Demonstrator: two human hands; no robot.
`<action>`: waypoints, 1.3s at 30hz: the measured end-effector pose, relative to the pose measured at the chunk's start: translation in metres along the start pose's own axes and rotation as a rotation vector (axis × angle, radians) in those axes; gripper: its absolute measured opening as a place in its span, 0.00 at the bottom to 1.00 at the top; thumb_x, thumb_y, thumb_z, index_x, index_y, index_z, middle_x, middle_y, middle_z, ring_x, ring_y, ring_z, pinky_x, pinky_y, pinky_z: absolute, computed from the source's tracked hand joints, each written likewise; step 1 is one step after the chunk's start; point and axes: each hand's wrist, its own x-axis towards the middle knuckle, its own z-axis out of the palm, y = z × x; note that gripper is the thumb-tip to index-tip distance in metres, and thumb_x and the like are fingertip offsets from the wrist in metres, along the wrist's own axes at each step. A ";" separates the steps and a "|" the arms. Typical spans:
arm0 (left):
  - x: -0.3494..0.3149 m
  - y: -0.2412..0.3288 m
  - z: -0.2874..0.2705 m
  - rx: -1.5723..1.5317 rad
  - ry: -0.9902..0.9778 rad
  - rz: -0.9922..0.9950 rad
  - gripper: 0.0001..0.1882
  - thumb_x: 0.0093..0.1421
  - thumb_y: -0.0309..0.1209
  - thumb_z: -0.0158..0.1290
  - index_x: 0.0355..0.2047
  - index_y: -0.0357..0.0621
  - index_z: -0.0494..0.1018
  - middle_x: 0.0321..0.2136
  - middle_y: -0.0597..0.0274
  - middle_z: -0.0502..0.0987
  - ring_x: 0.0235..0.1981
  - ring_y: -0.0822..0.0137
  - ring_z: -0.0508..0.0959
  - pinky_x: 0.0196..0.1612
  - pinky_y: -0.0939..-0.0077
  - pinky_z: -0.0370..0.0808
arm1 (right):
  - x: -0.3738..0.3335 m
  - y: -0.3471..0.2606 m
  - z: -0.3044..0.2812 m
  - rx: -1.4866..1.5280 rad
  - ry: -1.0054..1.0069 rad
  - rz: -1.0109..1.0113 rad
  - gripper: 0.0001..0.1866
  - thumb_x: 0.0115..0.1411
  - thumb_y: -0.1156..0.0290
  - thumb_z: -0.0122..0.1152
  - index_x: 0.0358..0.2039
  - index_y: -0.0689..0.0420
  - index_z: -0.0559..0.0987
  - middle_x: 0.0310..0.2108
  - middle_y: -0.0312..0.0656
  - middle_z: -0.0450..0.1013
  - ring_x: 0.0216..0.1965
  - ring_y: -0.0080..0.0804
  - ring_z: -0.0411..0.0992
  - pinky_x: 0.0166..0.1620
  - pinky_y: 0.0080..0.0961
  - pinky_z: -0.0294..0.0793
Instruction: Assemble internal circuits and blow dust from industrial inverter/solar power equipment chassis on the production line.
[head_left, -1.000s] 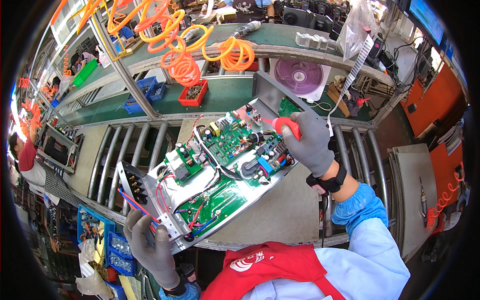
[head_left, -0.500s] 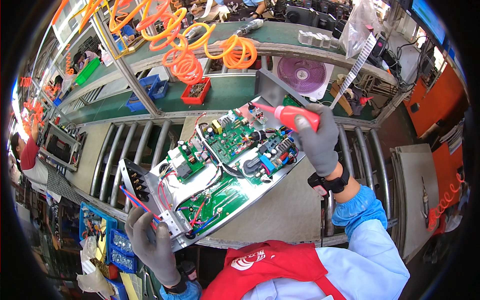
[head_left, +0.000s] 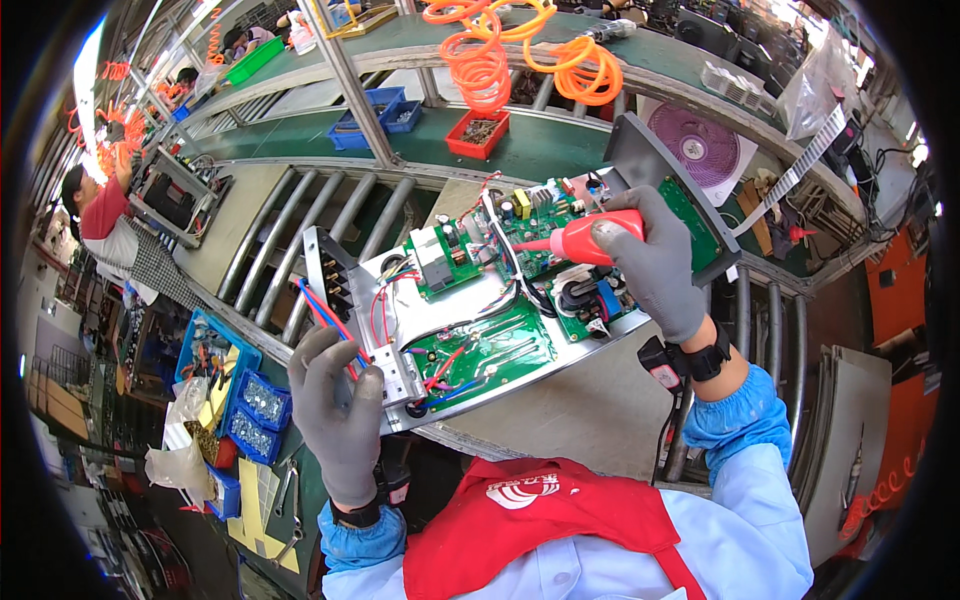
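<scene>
My right hand (head_left: 660,270), in a grey glove, is closed around a red squeeze bottle (head_left: 600,238). Its thin nozzle points left, with the tip over the green circuit board (head_left: 535,262) beside a bundle of wires. The boards sit in an open metal chassis (head_left: 625,326) with upright end panels, lying slanted in front of me. Also gloved, my left hand (head_left: 340,410) grips the chassis at its near left corner. Its fingers are by the red and blue wires (head_left: 332,318) and a pale terminal block (head_left: 396,374); the fingertips are partly hidden.
Metal rollers (head_left: 335,232) run behind and beside the chassis. Blue bins of small metal parts (head_left: 262,402) and wrenches (head_left: 288,490) lie at the left. Beyond are a red parts bin (head_left: 478,134), orange coiled hoses (head_left: 480,65) and a purple fan (head_left: 692,150). Another person (head_left: 105,215) stands far left.
The bottle's nozzle has gone from the chassis's far right part to the middle of the board, nearer the wire bundle. My left hand stays at the corner. The whole view has shifted.
</scene>
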 end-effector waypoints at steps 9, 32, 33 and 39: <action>0.001 0.003 0.001 0.072 -0.009 0.000 0.15 0.49 0.27 0.55 0.38 0.32 0.75 0.47 0.50 0.73 0.50 0.58 0.72 0.55 0.66 0.67 | 0.011 0.023 0.026 -0.092 -0.014 -0.114 0.14 0.51 0.64 0.64 0.33 0.61 0.77 0.28 0.51 0.75 0.28 0.44 0.75 0.34 0.36 0.75; -0.001 0.011 0.007 0.098 -0.012 -0.051 0.13 0.50 0.23 0.54 0.38 0.33 0.74 0.47 0.52 0.73 0.48 0.59 0.72 0.53 0.67 0.68 | 0.011 0.032 0.032 -0.118 0.011 -0.165 0.16 0.53 0.60 0.61 0.36 0.58 0.76 0.30 0.53 0.75 0.33 0.54 0.75 0.37 0.43 0.74; -0.002 0.011 0.007 0.085 -0.007 -0.063 0.15 0.48 0.24 0.55 0.38 0.34 0.74 0.47 0.50 0.73 0.49 0.55 0.72 0.55 0.64 0.68 | 0.013 0.033 0.032 -0.114 0.016 -0.159 0.16 0.53 0.60 0.61 0.36 0.58 0.76 0.30 0.53 0.75 0.33 0.54 0.75 0.37 0.43 0.74; 0.000 0.013 0.007 0.129 -0.023 -0.037 0.15 0.49 0.24 0.54 0.38 0.34 0.74 0.47 0.50 0.73 0.50 0.56 0.72 0.55 0.65 0.67 | 0.027 0.036 0.029 -0.142 -0.063 -0.071 0.17 0.53 0.59 0.61 0.35 0.59 0.74 0.28 0.53 0.74 0.32 0.54 0.75 0.36 0.44 0.73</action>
